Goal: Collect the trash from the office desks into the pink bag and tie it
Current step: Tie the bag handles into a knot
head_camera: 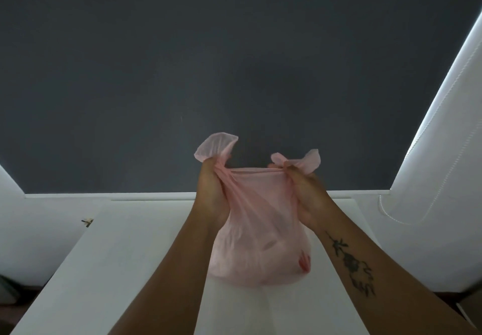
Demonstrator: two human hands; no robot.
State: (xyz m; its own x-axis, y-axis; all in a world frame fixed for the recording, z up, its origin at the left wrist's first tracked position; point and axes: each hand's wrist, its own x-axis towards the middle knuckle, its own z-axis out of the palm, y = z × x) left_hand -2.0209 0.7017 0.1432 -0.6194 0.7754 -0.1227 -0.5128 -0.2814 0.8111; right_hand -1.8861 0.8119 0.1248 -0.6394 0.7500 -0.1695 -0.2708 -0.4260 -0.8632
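Observation:
The pink bag (257,251) hangs between my hands above the white desk (125,251), bulging at the bottom with something reddish showing through the thin plastic. My left hand (212,196) grips the bag's left top corner, whose end flares out above my fist. My right hand (306,196) grips the right top corner in the same way. The bag's upper edge is stretched taut between the two fists. What is inside the bag is mostly hidden.
A dark grey wall (208,61) stands right behind the desk. A white window blind (443,139) with a bead cord (391,214) slants down on the right. A small dark object (87,222) lies near the desk's left edge.

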